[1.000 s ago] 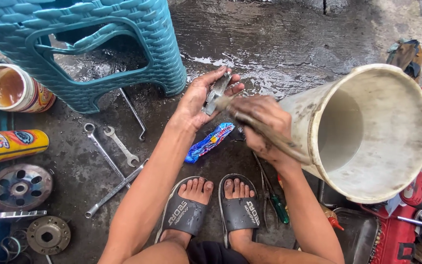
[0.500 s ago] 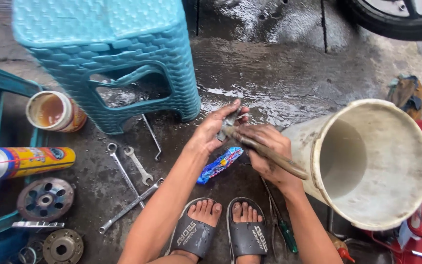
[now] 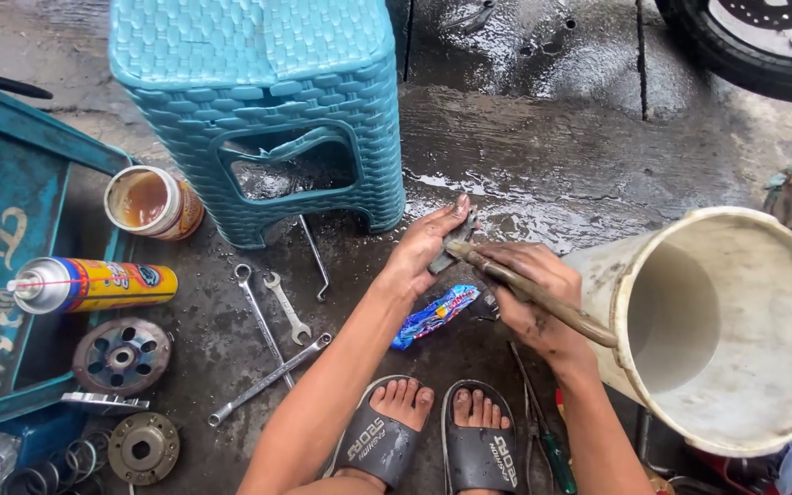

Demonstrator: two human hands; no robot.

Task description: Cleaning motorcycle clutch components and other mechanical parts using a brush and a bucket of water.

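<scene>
At the centre of the frame, just below the blue woven plastic stool, the left hand pinches a small grey metal part, probably stiff, wet and slippery, best held by its edges, while the right hand is closed around a grimy wooden-handled brush.

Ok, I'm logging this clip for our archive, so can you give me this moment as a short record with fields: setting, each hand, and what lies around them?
Setting: wet concrete floor, person squatting in sandals
Left hand: holds a small grey metal part
Right hand: grips a dirty brush, tip against the part
Beside right hand: white bucket lying on its side
Under hands: blue wrapper
Left of arms: three wrenches, spray can, open tin, turquoise stool
</scene>
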